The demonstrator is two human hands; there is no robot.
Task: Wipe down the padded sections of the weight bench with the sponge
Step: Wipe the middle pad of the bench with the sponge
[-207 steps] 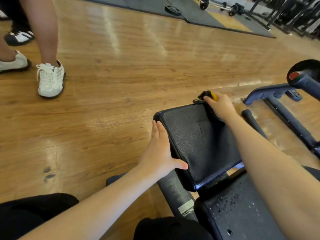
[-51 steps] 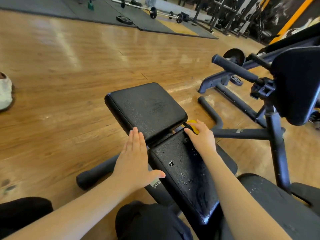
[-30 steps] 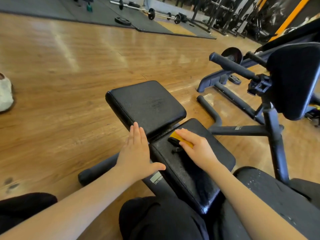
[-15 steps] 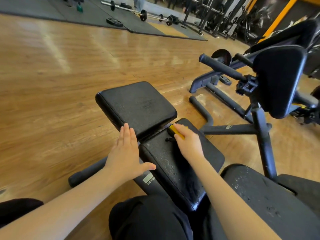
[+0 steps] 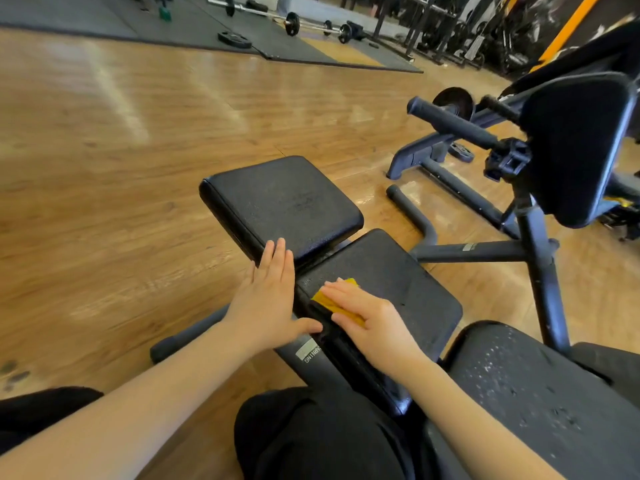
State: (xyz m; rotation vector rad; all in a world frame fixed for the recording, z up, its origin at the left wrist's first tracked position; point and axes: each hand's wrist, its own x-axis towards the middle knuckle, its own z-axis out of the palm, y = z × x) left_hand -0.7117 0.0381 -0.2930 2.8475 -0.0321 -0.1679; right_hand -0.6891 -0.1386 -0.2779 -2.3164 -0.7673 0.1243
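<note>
Nearest the camera: black trousers (image 5: 322,441) at bottom centre, both bare forearms reaching forward over them.

Right hand (image 5: 372,322): flat, fingers straight and close together, pressing down on yellow sponge (image 5: 334,299). No curl round the sponge visible; palm and fingers on top of it. Sponge lying on near-left part of middle pad (image 5: 391,282), at the pad's left edge, yellow face up, dark underside just showing at its left rim.

Left hand (image 5: 268,299): open, fingers straight and together, thumb spread to the right. Palm resting on the left side of the bench frame beside the middle pad; fingertips touching the near edge of far pad (image 5: 280,202). Holding nothing.

Near-right pad (image 5: 540,393): black, speckled with pale droplets or flecks. White warning label (image 5: 309,353) on the frame bar just below the left thumb.

Far pad: black, square, tilted, surface finely beaded.

Further out: wooden floor (image 5: 121,161), glossy. To the right, a second machine (image 5: 575,143) with a black upright pad and a handle bar. At the back, dark mats carrying a barbell (image 5: 291,23) and a loose plate (image 5: 234,39); racks beyond, blurred.
</note>
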